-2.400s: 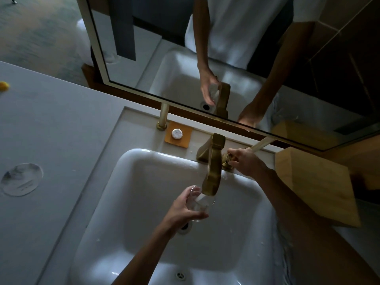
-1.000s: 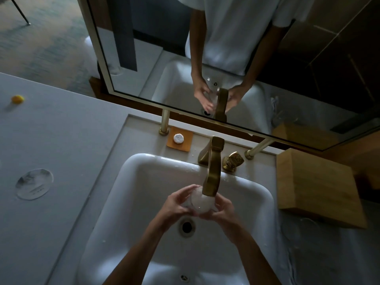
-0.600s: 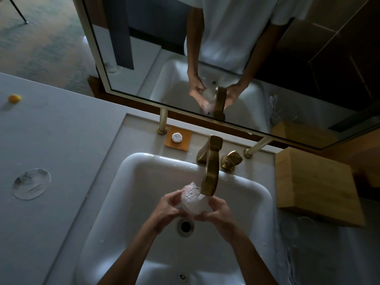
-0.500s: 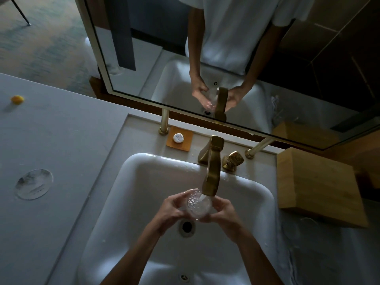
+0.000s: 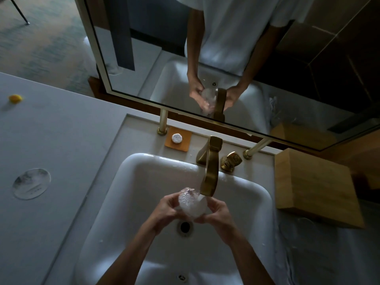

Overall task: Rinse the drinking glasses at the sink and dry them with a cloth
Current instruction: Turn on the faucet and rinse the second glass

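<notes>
A clear drinking glass (image 5: 192, 203) is tilted under the brass faucet (image 5: 209, 171), with running water splashing over it above the white sink (image 5: 127, 202). My left hand (image 5: 166, 208) grips its left side. My right hand (image 5: 217, 211) grips its right side. Both hands hold it over the drain (image 5: 184, 226). A white cloth (image 5: 320, 254) lies on the counter to the right of the sink, with what looks like another glass (image 5: 306, 225) on it, hard to make out.
A brass tap handle (image 5: 231, 161) stands right of the faucet. A wooden box (image 5: 314, 188) sits at the right. An orange soap dish (image 5: 178, 138) is behind the sink. A round coaster (image 5: 31, 183) and a small yellow object (image 5: 14, 98) lie on the grey counter. The mirror (image 5: 205, 48) is straight ahead.
My right hand left the tap handle and joined the left on the glass. The glass has been turned and tipped under the running water.
</notes>
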A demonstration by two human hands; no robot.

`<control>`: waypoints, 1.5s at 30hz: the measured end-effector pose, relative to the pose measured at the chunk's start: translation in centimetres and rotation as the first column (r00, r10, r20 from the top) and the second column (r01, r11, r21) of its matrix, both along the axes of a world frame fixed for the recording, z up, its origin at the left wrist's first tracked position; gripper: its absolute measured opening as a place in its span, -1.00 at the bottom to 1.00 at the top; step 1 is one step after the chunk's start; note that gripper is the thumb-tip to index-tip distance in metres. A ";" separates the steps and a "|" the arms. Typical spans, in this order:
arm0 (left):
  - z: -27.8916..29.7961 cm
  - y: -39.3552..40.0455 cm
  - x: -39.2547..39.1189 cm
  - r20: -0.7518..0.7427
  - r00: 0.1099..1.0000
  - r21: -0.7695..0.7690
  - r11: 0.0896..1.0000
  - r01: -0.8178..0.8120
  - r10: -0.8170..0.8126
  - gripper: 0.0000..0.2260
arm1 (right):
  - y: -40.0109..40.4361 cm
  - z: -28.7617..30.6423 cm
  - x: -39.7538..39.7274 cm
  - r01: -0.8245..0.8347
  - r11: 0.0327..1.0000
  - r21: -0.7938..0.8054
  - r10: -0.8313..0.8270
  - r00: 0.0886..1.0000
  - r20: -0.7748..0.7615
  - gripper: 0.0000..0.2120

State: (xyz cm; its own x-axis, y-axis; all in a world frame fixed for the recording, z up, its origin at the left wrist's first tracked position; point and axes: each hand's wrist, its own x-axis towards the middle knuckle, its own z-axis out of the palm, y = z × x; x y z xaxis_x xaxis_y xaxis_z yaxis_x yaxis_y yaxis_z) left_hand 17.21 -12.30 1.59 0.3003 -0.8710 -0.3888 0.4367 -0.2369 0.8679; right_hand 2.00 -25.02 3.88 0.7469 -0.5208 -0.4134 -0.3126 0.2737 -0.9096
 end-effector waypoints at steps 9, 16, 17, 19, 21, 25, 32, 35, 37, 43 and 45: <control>-0.4 0.2 -0.2 -0.016 1.000 -0.040 0.999 -0.023 0.022 -0.32 | 0.0 0.2 0.4 -0.025 0.999 0.039 0.025 1.000 -0.007 -0.44; -0.8 0.1 -1.2 -0.058 0.995 -0.065 0.995 -0.080 0.076 -0.33 | 0.2 0.4 0.3 0.009 0.997 0.083 -0.009 1.000 0.007 -0.38; -0.8 0.2 -1.4 -0.057 0.995 -0.058 0.994 -0.088 0.084 -0.35 | 0.1 0.4 0.3 -0.001 0.996 0.086 0.001 1.000 0.004 -0.39; -0.8 0.3 -1.7 -0.060 0.992 -0.031 0.993 -0.113 0.111 -0.37 | -0.1 0.7 0.1 -0.022 0.995 0.101 0.023 1.000 -0.005 -0.42; -1.0 0.3 -2.1 -0.092 0.991 -0.026 0.995 -0.099 0.097 -0.39 | -0.2 1.1 0.0 -0.032 0.989 0.144 0.034 0.999 -0.006 -0.44; -1.0 0.3 -2.8 -0.235 0.968 -0.013 0.996 -0.091 0.085 -0.51 | 0.5 1.3 -0.3 -0.037 0.984 0.177 0.041 0.999 -0.020 -0.49; -1.1 0.1 -3.3 -0.359 0.931 0.011 0.998 -0.061 0.061 -0.59 | 1.3 1.0 -1.1 -0.013 0.978 0.209 0.032 0.996 -0.087 -0.49; -1.3 -0.3 -4.0 -0.396 0.911 0.096 0.992 -0.085 0.116 -0.56 | 1.9 0.8 -1.2 -0.017 0.996 0.092 0.030 0.989 -0.146 -0.57; -1.2 -0.5 -4.4 -0.416 0.898 0.156 0.984 -0.086 0.144 -0.55 | 2.3 0.5 -0.9 -0.014 1.000 -0.002 0.014 0.985 -0.171 -0.65; -1.9 -1.1 -5.5 -0.504 0.838 0.251 0.964 -0.088 0.208 -0.42 | 4.7 -0.6 -0.4 -0.130 0.923 -0.362 -0.066 0.873 -0.484 -0.57; -2.2 -1.6 -5.6 -0.524 0.815 0.257 0.958 -0.126 0.248 -0.38 | 6.3 -0.5 0.2 -0.057 0.902 -0.428 -0.168 0.867 -0.469 -0.59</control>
